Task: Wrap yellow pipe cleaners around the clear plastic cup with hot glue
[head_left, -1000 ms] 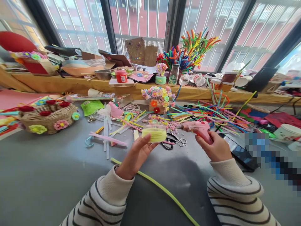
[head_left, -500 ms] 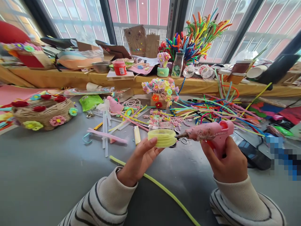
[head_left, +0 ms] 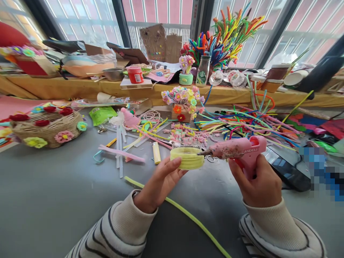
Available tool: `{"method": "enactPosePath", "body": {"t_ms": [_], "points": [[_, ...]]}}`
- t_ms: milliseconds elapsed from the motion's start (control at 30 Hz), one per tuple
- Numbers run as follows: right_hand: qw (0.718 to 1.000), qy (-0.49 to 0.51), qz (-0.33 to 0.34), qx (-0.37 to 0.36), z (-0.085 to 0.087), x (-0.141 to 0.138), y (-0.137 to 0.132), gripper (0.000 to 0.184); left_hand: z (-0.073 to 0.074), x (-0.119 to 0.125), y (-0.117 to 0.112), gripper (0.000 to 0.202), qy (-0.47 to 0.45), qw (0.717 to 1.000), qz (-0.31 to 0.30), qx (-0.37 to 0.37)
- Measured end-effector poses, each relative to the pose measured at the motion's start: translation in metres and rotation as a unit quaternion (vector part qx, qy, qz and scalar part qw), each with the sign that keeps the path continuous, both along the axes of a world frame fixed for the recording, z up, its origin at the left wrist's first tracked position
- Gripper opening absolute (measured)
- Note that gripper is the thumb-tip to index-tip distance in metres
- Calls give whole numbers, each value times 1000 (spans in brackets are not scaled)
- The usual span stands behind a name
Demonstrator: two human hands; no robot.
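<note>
My left hand (head_left: 162,181) is closed round the lower left side of a small clear jar (head_left: 185,145) wrapped in coils of yellow pipe cleaner (head_left: 190,162). In my right hand (head_left: 259,182) is a pink hot glue gun (head_left: 236,148), gripped by its handle. Its metal nozzle points left and reaches the upper coils near the jar's rim; whether it touches them I cannot tell. A long yellow-green pipe cleaner (head_left: 188,214) curves across the table beneath my hands.
Glue sticks (head_left: 119,157) and a lighter (head_left: 156,153) lie left of the jar. Behind are pink scraps (head_left: 185,132), a flower box (head_left: 182,111) and many loose pipe cleaners (head_left: 242,123). A flower-trimmed basket (head_left: 51,129) stands left; a black device (head_left: 288,170) lies right.
The glue gun's nozzle has shifted slightly left and up, from the jar's right side to over its upper coils. The jar has moved a little to the right.
</note>
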State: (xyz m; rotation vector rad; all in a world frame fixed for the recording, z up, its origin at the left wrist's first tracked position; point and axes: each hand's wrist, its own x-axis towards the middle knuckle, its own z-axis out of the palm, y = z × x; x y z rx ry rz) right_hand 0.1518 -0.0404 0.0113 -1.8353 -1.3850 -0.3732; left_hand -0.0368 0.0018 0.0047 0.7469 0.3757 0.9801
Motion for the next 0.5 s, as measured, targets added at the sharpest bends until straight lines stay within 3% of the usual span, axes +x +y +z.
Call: {"method": "enactPosePath", "body": {"t_ms": [500], "points": [[1000, -8, -6, 10, 0, -1, 1, 31, -2, 1, -1, 29, 0, 1000, 4, -9]]}}
